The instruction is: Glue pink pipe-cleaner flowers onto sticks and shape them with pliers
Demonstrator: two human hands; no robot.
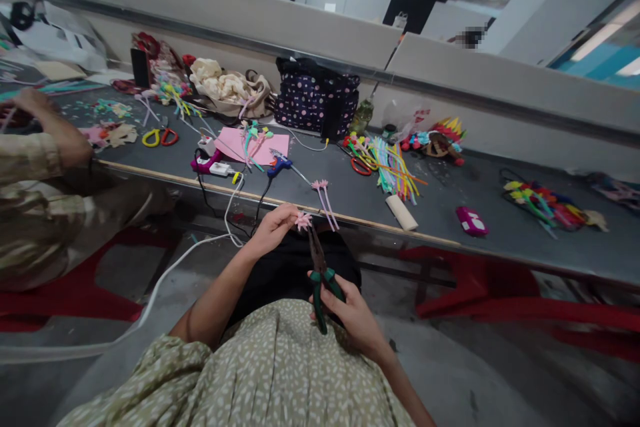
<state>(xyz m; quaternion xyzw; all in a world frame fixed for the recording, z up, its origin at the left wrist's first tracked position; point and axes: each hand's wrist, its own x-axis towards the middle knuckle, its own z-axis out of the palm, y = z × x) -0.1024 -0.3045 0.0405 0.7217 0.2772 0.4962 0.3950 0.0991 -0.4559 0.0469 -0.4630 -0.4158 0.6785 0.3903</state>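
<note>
Pinched in the fingers of my left hand [273, 230] is a small pink pipe-cleaner flower [303, 221], held over my lap at the table's front edge. My right hand [349, 313] grips the green handles of long-nose pliers [319, 263]. Their dark jaws point up and reach the underside of the flower; whether they bite on it I cannot tell. Just beyond, two pink flowers on lilac stems [325, 203] lie across the table edge. A blue glue gun [281, 163] rests behind them to the left.
A bundle of coloured pipe cleaners [395, 167], red-handled scissors [361, 165] and a beige roll [401, 213] lie to the right. Pink paper [230, 140] and a power strip [213, 164] are at left. A white cable [175, 257] hangs beside me. A co-worker's arm [63, 130] is far left.
</note>
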